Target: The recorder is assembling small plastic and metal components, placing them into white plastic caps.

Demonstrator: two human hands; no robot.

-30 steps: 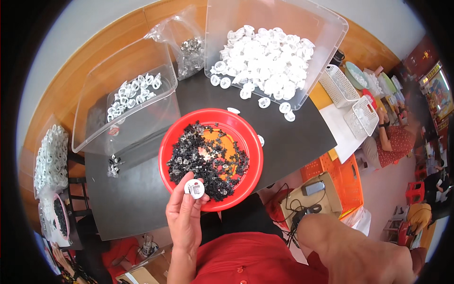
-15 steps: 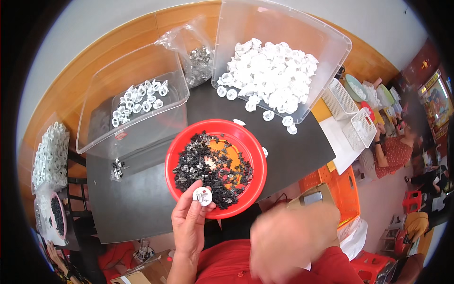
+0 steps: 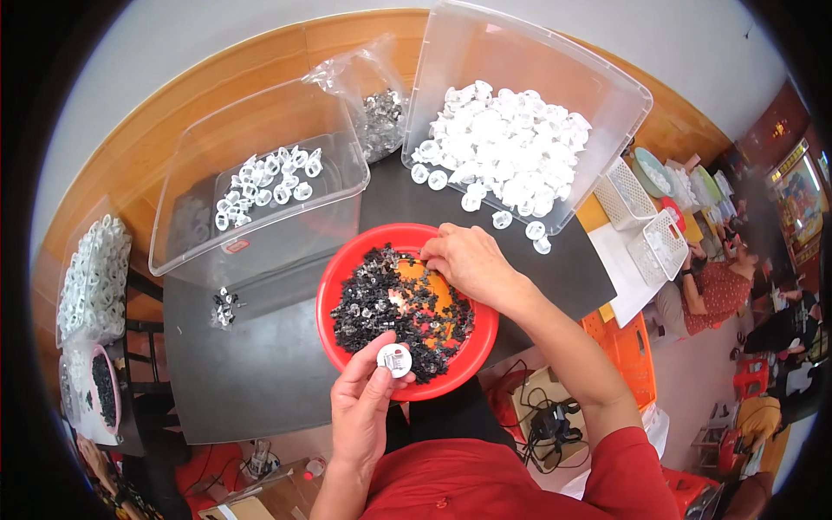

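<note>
Since half a second ago: right hand brought forward from a blur low near the body onto the far rim of the red bowl, fingers curled down, tips pinching among the small black parts; whether one is actually gripped cannot be told. Left hand unchanged at the near rim of the bowl, thumb and fingers closed lightly around a small white round cap, held just over the bowl's near edge. Bowl itself shifted a little in the view, on the same dark tabletop. Far left of the bowl, a bag of white rings and below it a pink container of black pieces. Behind the bowl to the left, a clear bin with a thin scatter of white caps. Directly behind, a clear bag of small metal parts. Behind to the right, a larger clear tub heaped with white caps, several spilled beside the bowl. Right of the bowl, white baskets.
</note>
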